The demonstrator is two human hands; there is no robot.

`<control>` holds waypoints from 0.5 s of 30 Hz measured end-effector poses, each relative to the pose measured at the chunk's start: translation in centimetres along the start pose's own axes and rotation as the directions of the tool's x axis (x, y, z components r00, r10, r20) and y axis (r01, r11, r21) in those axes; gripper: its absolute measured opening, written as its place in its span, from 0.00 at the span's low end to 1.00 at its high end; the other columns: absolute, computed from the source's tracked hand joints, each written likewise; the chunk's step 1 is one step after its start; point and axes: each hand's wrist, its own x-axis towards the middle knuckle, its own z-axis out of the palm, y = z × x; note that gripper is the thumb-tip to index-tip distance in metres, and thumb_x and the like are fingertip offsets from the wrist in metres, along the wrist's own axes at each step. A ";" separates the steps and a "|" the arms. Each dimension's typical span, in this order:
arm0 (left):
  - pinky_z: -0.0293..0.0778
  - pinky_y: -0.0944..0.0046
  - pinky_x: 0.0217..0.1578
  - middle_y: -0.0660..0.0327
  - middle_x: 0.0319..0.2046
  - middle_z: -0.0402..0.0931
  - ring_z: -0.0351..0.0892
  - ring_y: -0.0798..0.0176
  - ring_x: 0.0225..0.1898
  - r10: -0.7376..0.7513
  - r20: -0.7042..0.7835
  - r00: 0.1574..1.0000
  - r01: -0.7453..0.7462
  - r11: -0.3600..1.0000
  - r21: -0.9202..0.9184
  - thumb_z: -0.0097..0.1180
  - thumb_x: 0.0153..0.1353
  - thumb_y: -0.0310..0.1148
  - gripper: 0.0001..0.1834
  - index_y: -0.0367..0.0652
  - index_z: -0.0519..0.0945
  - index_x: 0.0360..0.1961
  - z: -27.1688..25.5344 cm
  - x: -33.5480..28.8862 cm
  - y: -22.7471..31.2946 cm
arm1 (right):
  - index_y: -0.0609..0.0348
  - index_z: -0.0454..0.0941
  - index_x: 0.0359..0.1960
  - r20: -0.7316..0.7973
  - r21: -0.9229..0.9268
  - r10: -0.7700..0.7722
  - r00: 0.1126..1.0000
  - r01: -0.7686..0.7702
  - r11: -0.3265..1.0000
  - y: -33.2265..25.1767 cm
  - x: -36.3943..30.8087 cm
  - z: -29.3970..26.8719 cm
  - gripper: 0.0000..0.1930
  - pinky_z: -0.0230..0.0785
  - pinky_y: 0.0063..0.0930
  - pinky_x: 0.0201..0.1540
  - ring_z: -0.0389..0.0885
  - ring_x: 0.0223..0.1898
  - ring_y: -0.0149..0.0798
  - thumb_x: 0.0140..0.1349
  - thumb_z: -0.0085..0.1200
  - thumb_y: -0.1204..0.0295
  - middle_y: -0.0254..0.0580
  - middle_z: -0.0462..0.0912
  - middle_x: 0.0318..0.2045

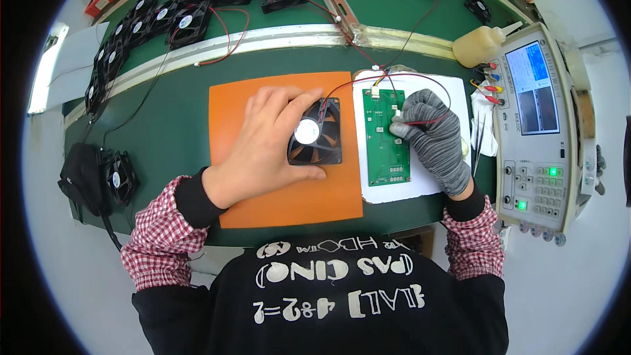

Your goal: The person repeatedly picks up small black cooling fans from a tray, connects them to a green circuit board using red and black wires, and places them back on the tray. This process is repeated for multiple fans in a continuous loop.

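Note:
My bare left hand (259,135) grips a square black cooling fan (328,138) by its edges, thumb at the near side and fingers at the far side. The fan lies on an orange mat (289,207), its round white label facing up. Red and black wires arc from it over to the right. In a grey striped glove, my right hand (430,131) pinches the small white wire connector (397,116) at the fan lead's end. That connector is at a white socket on the green circuit board (384,158); whether it is seated cannot be made out. Under the board lies a white pad (450,85).
A test instrument (536,138) with a lit screen stands at the right, a yellowish squeeze bottle (478,46) beside it. Tweezers (480,141) lie on white tissue. Several black fans (187,23) fill the far left, beyond a pale rail (263,42). A black pouch (84,177) sits left.

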 end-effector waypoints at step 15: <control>0.79 0.51 0.38 0.40 0.41 0.79 0.82 0.45 0.35 0.293 0.098 0.951 0.178 -0.261 -0.949 0.54 0.65 0.53 0.36 0.27 0.71 0.57 -6.4 -3.8 5.2 | 0.61 0.79 0.29 -0.023 -0.110 -0.184 0.983 0.180 0.977 0.8 -0.2 0.2 0.12 0.73 0.37 0.42 0.79 0.37 0.47 0.45 0.70 0.74 0.44 0.77 0.32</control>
